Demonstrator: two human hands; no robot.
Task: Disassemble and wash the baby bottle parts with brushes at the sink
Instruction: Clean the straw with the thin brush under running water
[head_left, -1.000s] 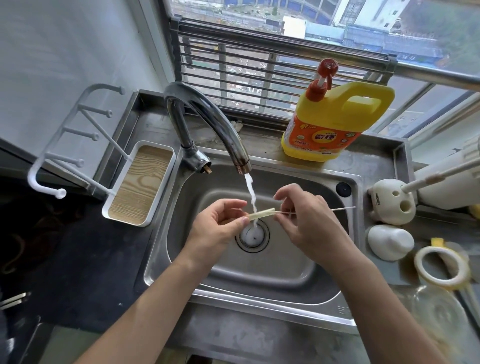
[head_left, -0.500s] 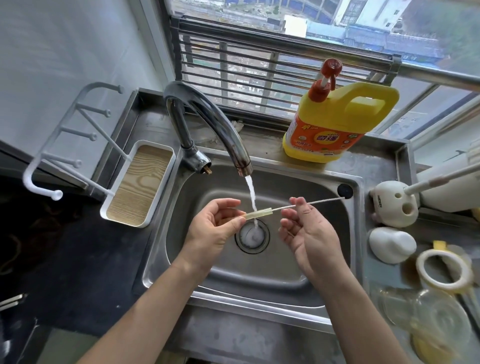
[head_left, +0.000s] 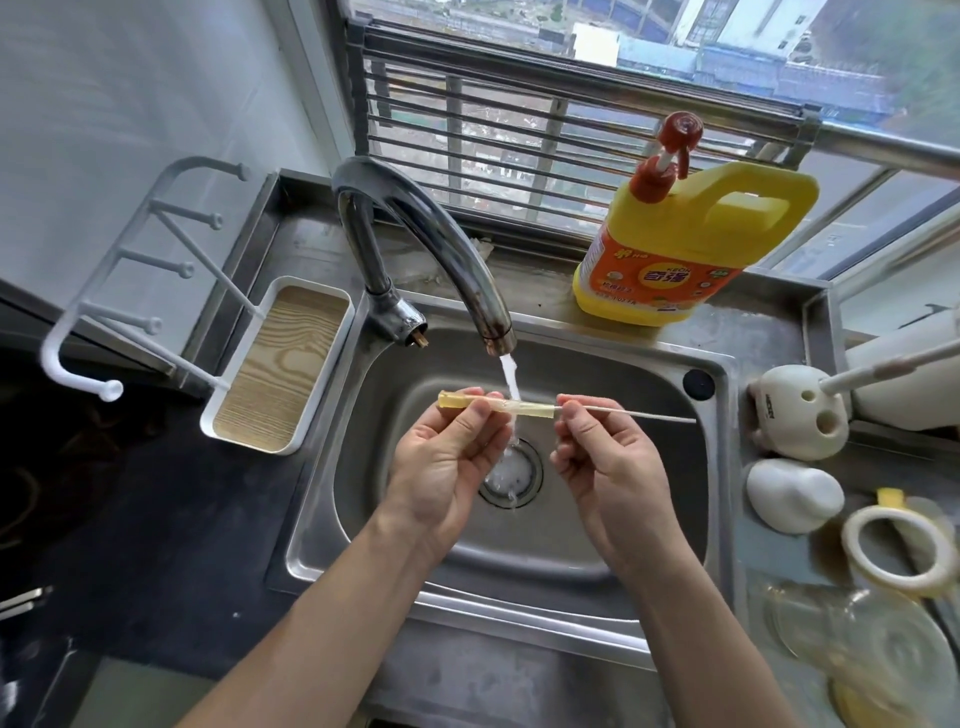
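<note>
Straw (head_left: 535, 410), a soft yellowish tube from the baby bottle, lies level over the middle of the sink (head_left: 374, 467), right under the tap (head_left: 431, 244), and the thin stream of water (head_left: 509, 376) strikes it between the two hands. The left hand (head_left: 447, 462) pinches the straw near its left end with thumb and fingertips. The right hand (head_left: 608, 467) pinches the thin wire brush (head_left: 628, 413) just where it enters the straw's right end, and the bare wire trails off to the right. Both hands are thus closed narrowly on what they hold. The step in hand looks like scrubbing the inside of the straw under running water. How far the bristles reach inside cannot be told. The next move probably calls for sliding the wire along the tube's own line, since a sideways pull could kink the soft straw or bend the wire. A firm left-hand pinch matters, as the wet tube may slip. A white ring (head_left: 854, 545) waits on the tabletop to the right.
</note>
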